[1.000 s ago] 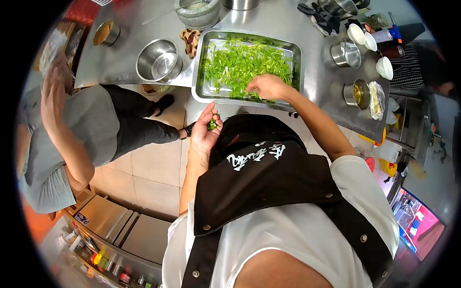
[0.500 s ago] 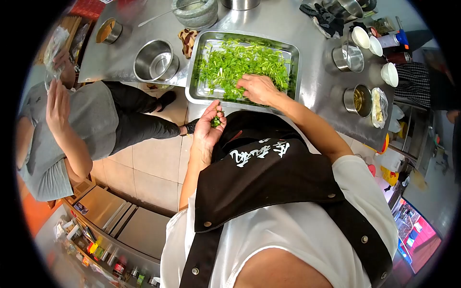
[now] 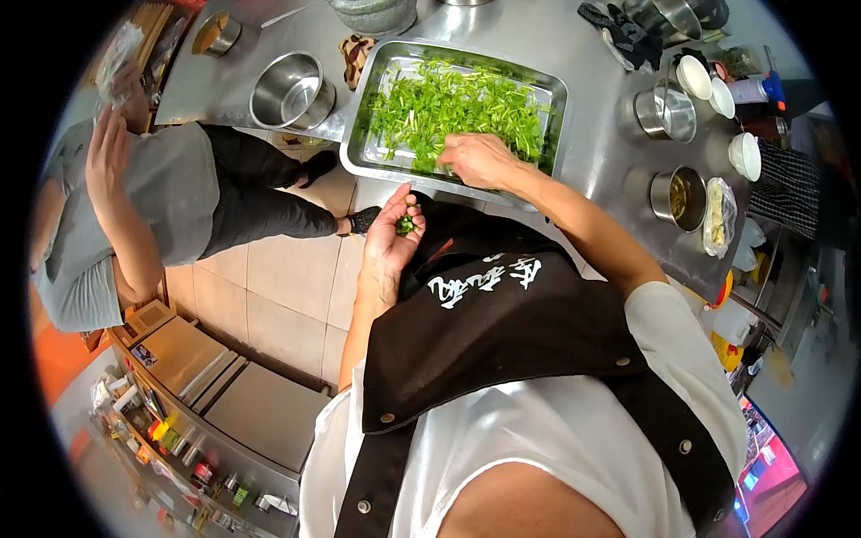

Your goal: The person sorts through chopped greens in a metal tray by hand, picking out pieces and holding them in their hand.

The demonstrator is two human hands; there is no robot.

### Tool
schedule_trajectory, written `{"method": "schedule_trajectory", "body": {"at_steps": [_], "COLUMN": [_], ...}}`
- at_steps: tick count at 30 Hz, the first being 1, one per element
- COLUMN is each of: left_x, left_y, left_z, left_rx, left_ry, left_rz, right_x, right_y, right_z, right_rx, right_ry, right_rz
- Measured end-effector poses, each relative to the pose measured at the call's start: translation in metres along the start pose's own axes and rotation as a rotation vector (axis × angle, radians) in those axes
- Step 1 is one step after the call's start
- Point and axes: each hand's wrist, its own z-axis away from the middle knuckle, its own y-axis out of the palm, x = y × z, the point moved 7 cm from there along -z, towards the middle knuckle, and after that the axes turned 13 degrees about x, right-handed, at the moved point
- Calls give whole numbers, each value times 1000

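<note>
Chopped green herbs [image 3: 448, 112] lie spread in a rectangular metal tray [image 3: 352, 152] on the steel table. My right hand [image 3: 477, 160] reaches over the tray's near edge, its bent fingers down at the greens; whether they pinch any is hidden. My left hand [image 3: 395, 235] is palm up just outside the tray's near left corner, its fingers curled round a small bunch of green pieces [image 3: 406, 222].
A steel bowl [image 3: 293, 91] and a camouflage cloth [image 3: 356, 59] are left of the tray. Pots, white bowls [image 3: 744, 156] and a dark glove [image 3: 628, 38] stand at the right. A co-worker [image 3: 161, 193] is at my left.
My right hand has moved slightly left over the greens since the first frame. My left hand still holds its green pieces. The view has shifted a little.
</note>
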Motion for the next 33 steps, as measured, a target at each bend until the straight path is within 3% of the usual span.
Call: {"method": "schedule_trajectory", "body": {"at_steps": [3, 6, 21, 24, 25, 28, 33], "left_x": [2, 1, -14, -19, -20, -23, -24], "left_y": [-3, -1, 23, 25, 26, 22, 16], "left_z": [4, 4, -10, -11, -12, -15, -19], "left_rx": [5, 6, 58, 60, 58, 83, 84], "left_ry": [7, 7, 7, 29, 36, 43, 39], "left_rz": [-9, -3, -32, -20, -13, 0, 6], "right_x": [-9, -21, -34, -23, -16, -9, -47], "right_y": [-19, -33, -30, -11, -5, -13, -37], "right_z": [-2, 7, 33, 24, 25, 27, 19], "right_rx": [-210, -264, -164, -91, 39, 41, -134], "right_ry": [115, 92, 335, 244, 176, 132, 423], "right_rz": [-12, -92, -83, -1, -40, -135, -165]}}
